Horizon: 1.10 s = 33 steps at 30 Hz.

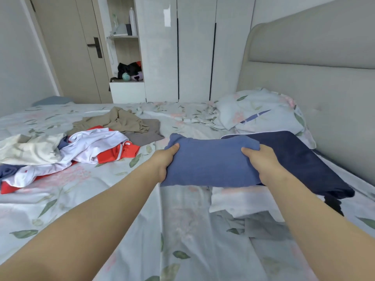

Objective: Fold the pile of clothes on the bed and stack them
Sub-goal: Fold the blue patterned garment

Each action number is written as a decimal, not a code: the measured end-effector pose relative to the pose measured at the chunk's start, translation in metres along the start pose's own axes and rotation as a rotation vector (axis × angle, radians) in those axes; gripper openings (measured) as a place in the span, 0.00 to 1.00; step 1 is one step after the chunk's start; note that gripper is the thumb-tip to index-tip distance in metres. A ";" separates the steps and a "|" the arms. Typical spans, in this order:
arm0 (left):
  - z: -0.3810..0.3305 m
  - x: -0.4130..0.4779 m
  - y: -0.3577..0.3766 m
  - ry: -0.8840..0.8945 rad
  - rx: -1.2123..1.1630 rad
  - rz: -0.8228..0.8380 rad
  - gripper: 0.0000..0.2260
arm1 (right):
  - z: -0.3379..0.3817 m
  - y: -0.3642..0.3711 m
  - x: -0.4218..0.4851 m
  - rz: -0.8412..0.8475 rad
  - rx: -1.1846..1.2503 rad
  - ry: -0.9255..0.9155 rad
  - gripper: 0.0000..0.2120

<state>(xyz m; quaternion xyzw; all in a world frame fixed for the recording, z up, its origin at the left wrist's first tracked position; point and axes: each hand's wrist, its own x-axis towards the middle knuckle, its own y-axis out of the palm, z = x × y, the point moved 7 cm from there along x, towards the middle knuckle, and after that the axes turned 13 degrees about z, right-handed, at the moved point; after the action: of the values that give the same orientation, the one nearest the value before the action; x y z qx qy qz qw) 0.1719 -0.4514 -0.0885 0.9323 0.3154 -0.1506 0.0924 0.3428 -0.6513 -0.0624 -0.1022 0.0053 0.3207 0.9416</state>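
Note:
I hold a folded blue garment [209,161] just above the bed [182,230]. My left hand [164,161] grips its left end, thumb on top. My right hand [261,163] grips its right end the same way. Its right end overlaps a folded dark navy garment [304,159] that lies on the bed behind it. To the left lies the unfolded pile: a white and red garment [89,151], a cream one [30,149], a khaki one [119,120] and a grey one [146,134].
A floral pillow [261,110] rests against the padded headboard [316,78] at the right. Rumpled floral bedding [243,203] bunches under my right forearm. Wardrobe doors [194,49] and an open shelf with items [127,72] stand beyond the bed.

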 end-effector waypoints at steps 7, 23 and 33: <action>-0.041 0.061 0.114 0.030 -0.089 0.173 0.14 | 0.022 -0.121 0.041 -0.355 -0.230 -0.062 0.11; -0.005 0.170 0.212 0.288 1.321 0.059 0.24 | -0.081 -0.128 0.147 -0.024 -0.919 0.202 0.29; 0.000 0.195 0.226 0.263 1.374 0.035 0.23 | -0.111 -0.150 0.191 0.019 -0.703 0.225 0.31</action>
<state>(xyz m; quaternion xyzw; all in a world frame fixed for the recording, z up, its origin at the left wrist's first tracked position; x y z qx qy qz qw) 0.4589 -0.5194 -0.1368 0.7951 0.1422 -0.2005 -0.5545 0.5915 -0.6742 -0.1568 -0.4540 -0.0007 0.2982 0.8396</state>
